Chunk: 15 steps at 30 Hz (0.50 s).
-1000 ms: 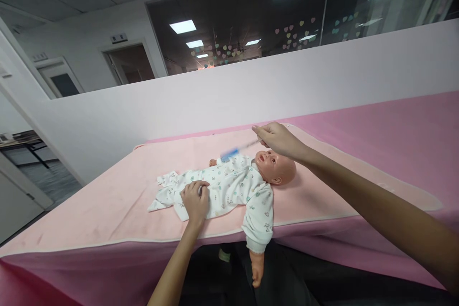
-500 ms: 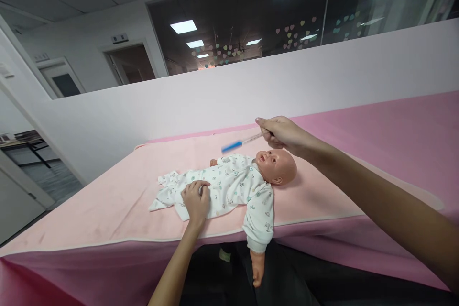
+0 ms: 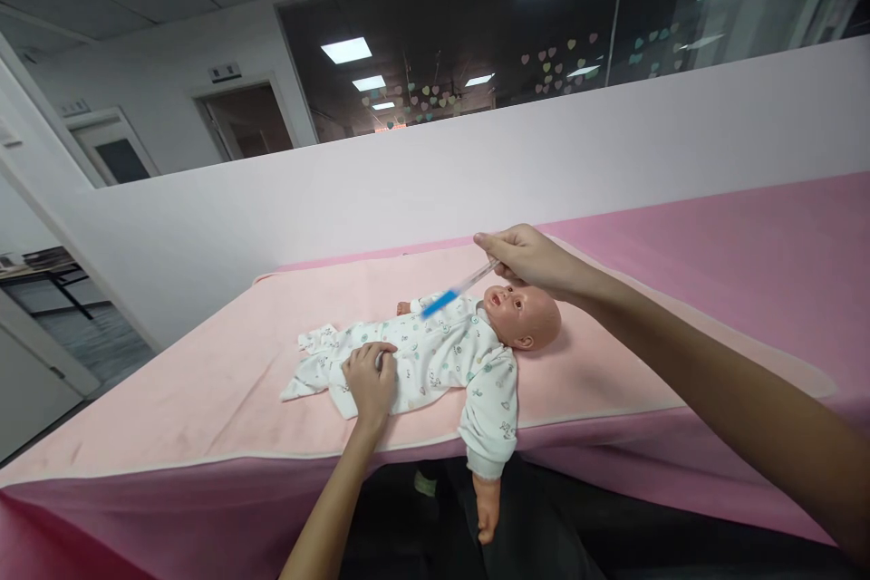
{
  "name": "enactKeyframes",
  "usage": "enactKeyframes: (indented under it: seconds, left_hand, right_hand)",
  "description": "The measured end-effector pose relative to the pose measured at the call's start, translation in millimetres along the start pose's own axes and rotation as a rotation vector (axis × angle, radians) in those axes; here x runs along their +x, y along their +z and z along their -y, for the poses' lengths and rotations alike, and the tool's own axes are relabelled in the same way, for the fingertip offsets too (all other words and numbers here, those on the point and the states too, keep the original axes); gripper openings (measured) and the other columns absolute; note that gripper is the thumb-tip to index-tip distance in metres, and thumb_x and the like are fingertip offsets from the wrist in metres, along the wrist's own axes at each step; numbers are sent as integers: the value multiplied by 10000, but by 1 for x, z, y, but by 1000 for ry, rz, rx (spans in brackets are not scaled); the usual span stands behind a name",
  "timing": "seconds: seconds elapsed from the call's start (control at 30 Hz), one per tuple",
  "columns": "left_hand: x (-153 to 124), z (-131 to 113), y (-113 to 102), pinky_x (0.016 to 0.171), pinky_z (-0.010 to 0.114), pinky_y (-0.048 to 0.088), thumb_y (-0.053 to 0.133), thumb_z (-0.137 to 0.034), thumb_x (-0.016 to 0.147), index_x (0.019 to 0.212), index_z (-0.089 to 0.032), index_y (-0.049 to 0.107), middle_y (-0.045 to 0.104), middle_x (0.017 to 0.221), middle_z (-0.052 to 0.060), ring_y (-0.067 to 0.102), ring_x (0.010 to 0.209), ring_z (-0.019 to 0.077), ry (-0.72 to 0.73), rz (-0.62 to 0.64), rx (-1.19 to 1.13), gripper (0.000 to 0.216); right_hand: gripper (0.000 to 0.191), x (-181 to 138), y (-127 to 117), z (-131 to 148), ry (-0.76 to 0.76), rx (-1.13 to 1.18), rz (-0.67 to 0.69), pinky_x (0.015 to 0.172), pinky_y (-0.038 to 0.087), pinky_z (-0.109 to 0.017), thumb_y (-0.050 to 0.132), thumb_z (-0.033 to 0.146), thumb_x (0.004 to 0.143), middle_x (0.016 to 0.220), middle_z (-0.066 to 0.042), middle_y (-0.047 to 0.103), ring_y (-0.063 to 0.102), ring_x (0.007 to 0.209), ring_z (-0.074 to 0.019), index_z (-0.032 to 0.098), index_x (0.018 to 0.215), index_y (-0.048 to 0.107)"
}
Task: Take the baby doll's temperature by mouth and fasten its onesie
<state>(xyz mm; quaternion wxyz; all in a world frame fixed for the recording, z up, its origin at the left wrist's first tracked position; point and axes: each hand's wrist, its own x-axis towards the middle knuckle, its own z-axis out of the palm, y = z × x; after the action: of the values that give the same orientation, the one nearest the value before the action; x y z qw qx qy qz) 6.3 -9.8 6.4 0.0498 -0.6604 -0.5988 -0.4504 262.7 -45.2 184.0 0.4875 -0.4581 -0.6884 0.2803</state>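
A baby doll (image 3: 435, 349) in a white printed sleepsuit lies on its back, head to the right, one arm hanging over the front edge. My right hand (image 3: 520, 256) is raised above the doll's head and pinches a slim thermometer (image 3: 472, 278) with a clear shaft. Its blue end points down and left over the doll's chest, blurred by motion. On the doll's lower body rests my left hand (image 3: 369, 378) with curled fingers. A small dark spot shows between thumb and forefinger, but I cannot make out what it is.
A peach blanket (image 3: 224, 381) lies under the doll on a pink cloth (image 3: 768, 263) covering the table. Behind stands a white low wall (image 3: 421, 181) with glass above. Through the opening at left, another table (image 3: 58, 276) carries dark items.
The thermometer's blue end has swung downward, from above the doll towards its chest. My right hand has shifted slightly left. The left hand and the doll have stayed put.
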Motion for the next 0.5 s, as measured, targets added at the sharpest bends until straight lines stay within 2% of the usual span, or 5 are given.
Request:
enactKeyframes:
  seconds: [0.2,0.5]
  left_hand:
    - [0,0,0,855,363,280,419,-171,776,747,-243,618,652,868,-20,513,908,190,2,-4,-3,213]
    - [0,0,1,858,365,280,415,-172,774,744,-245,618,651,865,-20,512,906,190,2,-6,-5,218]
  right_hand:
    - [449,6,4,-3,34,5,-29,399,199,-206,491,414,819,410,48,324,286,381,-47,188,462,340]
    - [433,8,0,-2,102,183,38,362,159,-199,486,378,837,360,78,261,193,345,-32,186,470,357]
